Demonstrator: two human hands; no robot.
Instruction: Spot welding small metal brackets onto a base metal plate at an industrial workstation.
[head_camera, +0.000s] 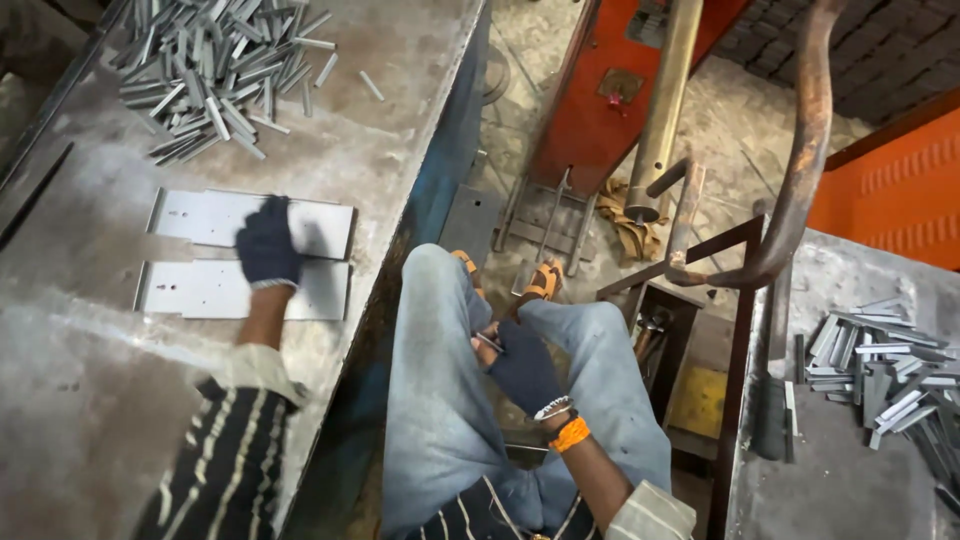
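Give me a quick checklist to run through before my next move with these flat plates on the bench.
1. Left hand on the plates: ok, the gloved hand rests flat where the upper plate and lower plate meet.
2. Plates lying flat on the bench: ok, side by side, edges parallel.
3. Right hand free: cannot tell, it sits low between the knees and seems to pinch a thin metal piece.
4. Gloves on both hands: ok.
5. Pile of small strips clear of the plates: ok, it lies at the bench's far end.
6. Second pile of strips within reach: cannot tell.
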